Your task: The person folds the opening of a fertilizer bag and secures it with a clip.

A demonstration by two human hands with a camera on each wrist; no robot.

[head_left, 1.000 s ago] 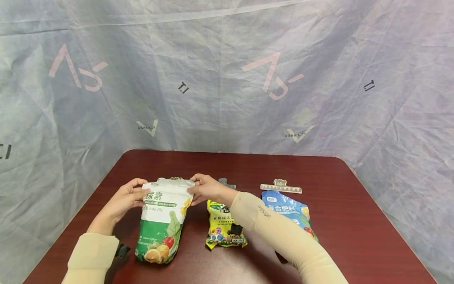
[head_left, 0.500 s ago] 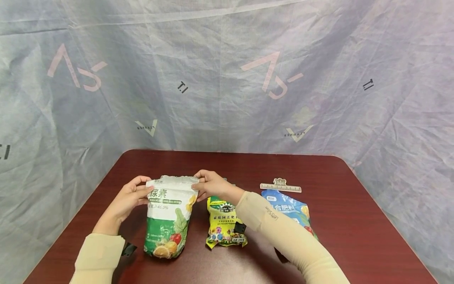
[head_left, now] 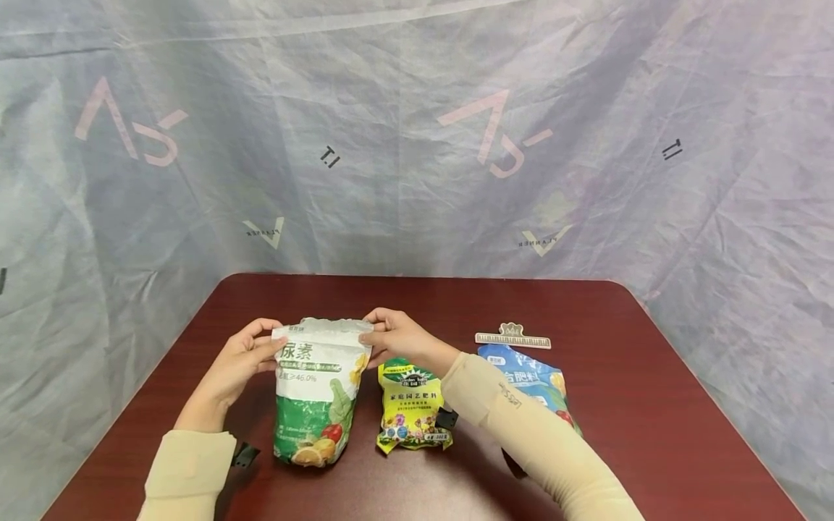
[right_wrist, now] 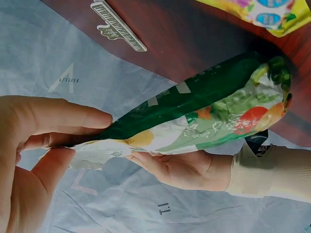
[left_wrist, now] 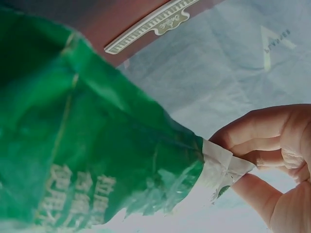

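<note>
A white and green fertilizer bag point(head_left: 316, 405), printed with fruit and a leaf, stands upright between both hands at the left of the table. My left hand point(head_left: 239, 362) pinches its top left corner between thumb and fingers. At the top right corner, my right hand point(head_left: 405, 340) has the same kind of pinch. The right wrist view shows the bag's side point(right_wrist: 214, 111) and its ragged top edge. Behind it, a pale ruler-shaped clip point(left_wrist: 150, 26) lies on the table.
A yellow fertilizer bag point(head_left: 410, 405) lies right of the held bag, below my right wrist. Further right, a blue fertilizer bag point(head_left: 517, 369) is partly covered by my right sleeve point(head_left: 521, 434). Another ruler-shaped clip point(head_left: 513, 339) lies behind it. A grey printed cloth point(head_left: 404, 159) hangs behind the table point(head_left: 651, 405).
Both hands have carried the white and green bag a little rightward and away from me, keeping their pinch on its top corners. The other bags stay put.
</note>
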